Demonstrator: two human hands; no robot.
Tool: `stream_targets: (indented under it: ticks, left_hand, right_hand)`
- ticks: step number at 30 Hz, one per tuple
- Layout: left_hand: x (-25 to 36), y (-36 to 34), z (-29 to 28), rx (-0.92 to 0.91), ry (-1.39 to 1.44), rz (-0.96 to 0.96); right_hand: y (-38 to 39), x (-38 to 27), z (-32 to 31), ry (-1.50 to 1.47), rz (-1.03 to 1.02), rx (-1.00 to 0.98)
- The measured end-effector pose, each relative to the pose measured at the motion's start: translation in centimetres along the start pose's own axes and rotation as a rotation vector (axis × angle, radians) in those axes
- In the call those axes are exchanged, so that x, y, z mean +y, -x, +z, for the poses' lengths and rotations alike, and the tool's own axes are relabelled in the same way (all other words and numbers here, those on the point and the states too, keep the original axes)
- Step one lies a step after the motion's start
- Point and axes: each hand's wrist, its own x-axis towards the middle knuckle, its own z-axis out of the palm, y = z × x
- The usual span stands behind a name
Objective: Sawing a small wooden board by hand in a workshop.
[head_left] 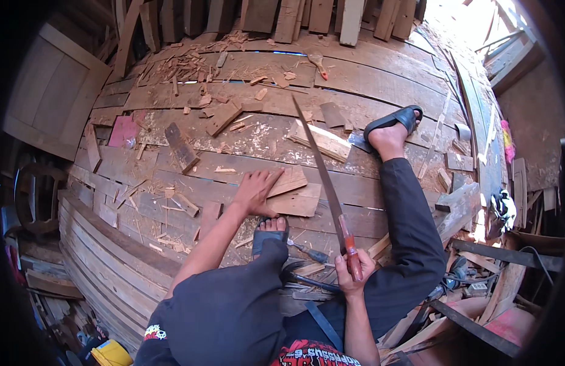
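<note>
From where I stand, the relation that matters most is between the blade [323,165] and the two wood pieces [299,202] at the middle of the frame. The pieces lie against each other, their long sides running roughly left to right with a slight upward tilt. The blade slants past their right ends, its tip toward the top centre and its handle [348,239] lower right. In the view a narrow gap shows between blade and wood; how high the blade hangs above the floor I can't judge.

The right hand [354,268], below and right of the pieces, has its fingers curled tight round the handle. The left hand [255,190] is far nearer the wood: it lies on the left end, thumb and forefinger well parted. Whether it squeezes or merely presses, I can't tell.

Just below the pieces sits the left foot [271,226] in its sandal, close beside the thumb. A hand tool [312,252] lies right of that foot, under the line of the blade. Above the pieces, a pale block [325,143] is partly hidden by the blade, and the right foot [389,137] is planted to its right. A dark board [182,147] lies left of centre, chips [194,66] litter the upper left, and a brush [319,66] rests at the top centre.
</note>
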Motion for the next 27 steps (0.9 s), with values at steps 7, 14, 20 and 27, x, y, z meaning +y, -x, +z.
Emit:
stream_targets:
  ticks: [7, 14, 20, 27]
  left_hand:
    - [-3.5, 1.7, 0.4, 0.169, 0.135, -0.530]
    - [-4.9, 0.9, -0.5, 0.260, 0.327, -0.865]
    - [-8.2, 2.1, 6.5, 0.496, 0.784, -1.111]
    - [2.2, 4.2, 5.8, 0.583, 0.759, -0.799]
  right_hand:
    - [-0.6, 0.8, -0.7, -0.061, 0.008, 0.106]
    - [-1.5, 0.8, -0.1, -0.123, 0.030, 0.196]
    - [-1.4, 1.5, 1.8, -0.084, -0.011, 0.102]
    - [-1.1, 1.9, 1.3, -0.164, 0.091, 0.065]
